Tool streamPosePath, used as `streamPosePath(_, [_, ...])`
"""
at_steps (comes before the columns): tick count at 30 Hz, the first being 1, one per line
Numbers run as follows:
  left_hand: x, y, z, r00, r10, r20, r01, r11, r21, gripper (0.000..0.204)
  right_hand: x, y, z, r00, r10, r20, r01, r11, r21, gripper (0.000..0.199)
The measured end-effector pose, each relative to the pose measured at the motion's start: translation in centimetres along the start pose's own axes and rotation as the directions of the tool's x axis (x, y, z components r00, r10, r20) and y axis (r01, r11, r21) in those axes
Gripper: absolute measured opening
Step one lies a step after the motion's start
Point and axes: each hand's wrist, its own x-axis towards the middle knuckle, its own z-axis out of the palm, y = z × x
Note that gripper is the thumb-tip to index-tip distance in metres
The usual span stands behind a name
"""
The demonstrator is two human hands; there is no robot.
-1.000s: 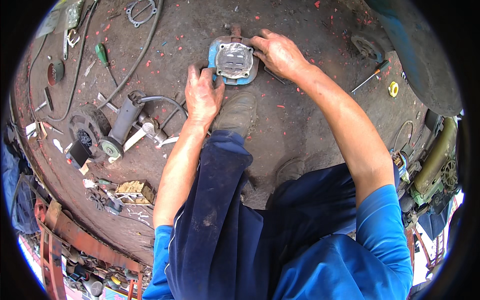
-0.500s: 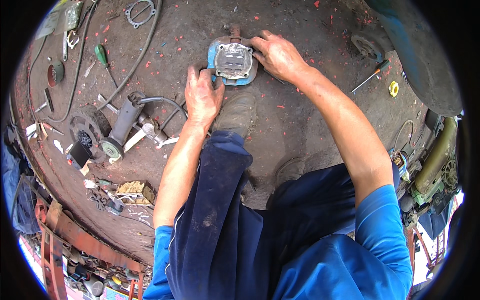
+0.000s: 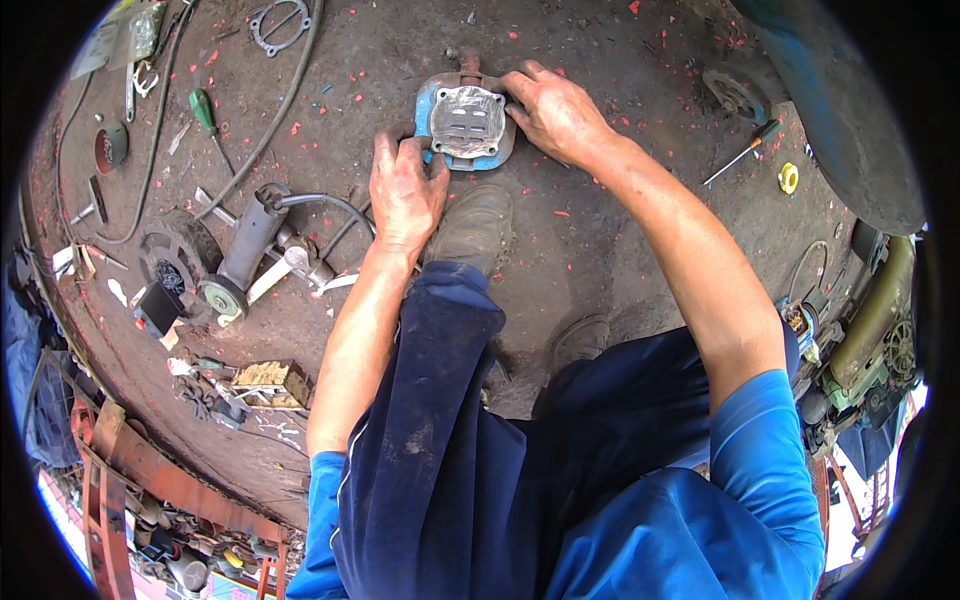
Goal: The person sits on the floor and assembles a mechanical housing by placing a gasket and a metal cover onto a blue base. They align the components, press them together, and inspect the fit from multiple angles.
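Note:
A blue metal cylinder head [image 3: 424, 112], like one from an air compressor, lies on the dirty floor just beyond my boot. On top of it sits a squarish silver valve plate [image 3: 468, 105] with slots and corner holes. A rusty pipe stub [image 3: 470, 62] sticks out of its far side. The fingers of my left hand [image 3: 408, 195] are closed on its near left corner. At the far right edge my right hand [image 3: 558, 112] grips it with bent fingers, the tips partly hidden.
An angle grinder [image 3: 250, 245] lies to the left beside a black wheel [image 3: 178, 262]. Farther off are a green-handled screwdriver [image 3: 204, 110], a cable [image 3: 290, 95] and a ring-shaped gasket [image 3: 280, 28]. To the right are another screwdriver [image 3: 745, 150], a yellow tape roll [image 3: 788, 178] and a large blue tank [image 3: 850, 110].

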Motion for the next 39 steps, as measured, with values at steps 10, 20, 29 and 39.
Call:
streamPosePath(10, [-0.4,0.3,-0.5,0.96,-0.278,0.028,0.269,0.894,-0.359,0.052,-0.9,-1.8,0.5,0.868,0.492,0.064,-0.428,0.677,0.599,0.071])
streamPosePath(20, [2.4,0.8,-1.3,0.777,-0.516,0.361,0.63,0.656,-0.417,0.057,-1.6,-3.7,0.9,0.795,0.561,0.232,-0.55,0.502,0.668,0.077])
streamPosePath(29, [2.9,0.2,-0.7,0.75,-0.533,0.392,0.662,0.595,-0.457,0.057,-1.6,-3.2,2.4,0.792,0.576,0.202,-0.517,0.457,0.724,0.068])
streamPosePath(39, [2.4,0.9,-2.6,0.684,-0.533,0.498,0.7,0.289,-0.653,0.049,-2.5,-4.1,1.9,0.781,0.535,0.321,-0.473,0.171,0.864,0.059])
